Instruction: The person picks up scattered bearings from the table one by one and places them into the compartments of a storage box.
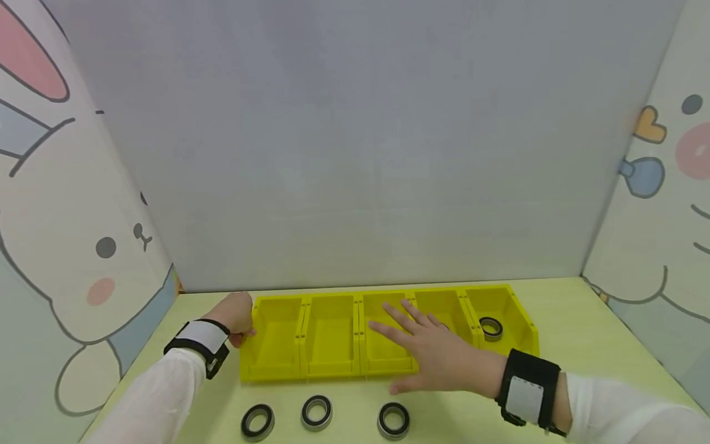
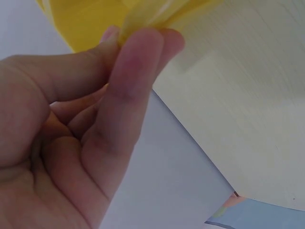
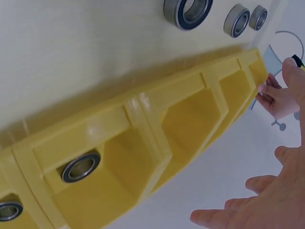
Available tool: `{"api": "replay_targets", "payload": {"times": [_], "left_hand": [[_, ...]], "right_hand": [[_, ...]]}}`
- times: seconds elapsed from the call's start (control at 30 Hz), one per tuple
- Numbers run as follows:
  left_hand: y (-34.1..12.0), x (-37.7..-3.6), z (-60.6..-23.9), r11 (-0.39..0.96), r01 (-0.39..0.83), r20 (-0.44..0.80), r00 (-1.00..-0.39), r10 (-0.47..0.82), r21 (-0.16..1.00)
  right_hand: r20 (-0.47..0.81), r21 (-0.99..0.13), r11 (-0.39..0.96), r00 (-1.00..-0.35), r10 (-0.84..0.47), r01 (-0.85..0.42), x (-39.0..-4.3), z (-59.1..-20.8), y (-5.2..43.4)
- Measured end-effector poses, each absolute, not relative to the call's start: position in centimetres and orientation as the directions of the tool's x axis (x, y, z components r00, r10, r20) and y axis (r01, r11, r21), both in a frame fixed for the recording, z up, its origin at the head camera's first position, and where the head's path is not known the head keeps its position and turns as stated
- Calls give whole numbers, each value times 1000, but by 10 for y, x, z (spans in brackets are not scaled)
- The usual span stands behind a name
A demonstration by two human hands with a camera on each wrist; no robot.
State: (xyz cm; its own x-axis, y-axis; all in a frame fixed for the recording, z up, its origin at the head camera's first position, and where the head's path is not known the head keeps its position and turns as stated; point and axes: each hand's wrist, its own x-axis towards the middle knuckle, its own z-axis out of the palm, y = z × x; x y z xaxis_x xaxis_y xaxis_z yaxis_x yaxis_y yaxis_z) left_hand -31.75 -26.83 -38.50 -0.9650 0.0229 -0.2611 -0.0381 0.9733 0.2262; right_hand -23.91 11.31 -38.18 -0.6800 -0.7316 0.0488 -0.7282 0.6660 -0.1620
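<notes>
My left hand (image 1: 235, 314) is at the left end of a yellow row of joined bins (image 1: 330, 372), thumb and fingertips pinching its edge. In the left wrist view the bent fingers (image 2: 126, 90) meet the yellow plastic. Above the middle and fourth compartments hovers my right hand (image 1: 435, 353), fingers spread, nothing held. A black-sealed ball bearing (image 1: 484, 332) lies in the rightmost compartment. Another bearing (image 3: 66, 174) sits in the fourth compartment, mostly hidden by the right hand in the head view.
Three more bearings lie on the pale table in front of the bins: a left one (image 1: 257, 436), a middle one (image 1: 316, 425) and a right one (image 1: 393, 435). A grey wall (image 1: 355, 154) rises behind, with cartoon-printed panels at both sides.
</notes>
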Motion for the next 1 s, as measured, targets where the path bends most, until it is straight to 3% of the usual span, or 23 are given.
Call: {"api": "replay_targets", "payload": {"times": [0.27,0.43,0.53,0.67,0.8,1.0], "left_hand": [[-271,-324,-387,972,-43,-285,-958,26,230],[-269,-319,-383,976,-25,-270,-962,36,218],[-267,-315,-381,977,-20,-261,-965,37,212],[-265,-312,-380,978,-11,-254,-966,43,207],[-265,-311,-378,978,-10,-252,-967,44,208],[-265,-310,-377,978,-2,-247,-968,50,208]], "right_hand": [[-62,-286,601,-612,-789,-746,-218,-424,105],[-105,-423,544,-557,-824,-725,-214,-447,102],[-104,-461,490,-503,-858,-740,-232,-491,105],[-114,-431,465,-465,-878,-773,-237,-511,106],[-134,-367,489,-475,-870,-791,-214,-469,96],[-101,-274,474,-465,-879,-837,-207,-461,88]]}}
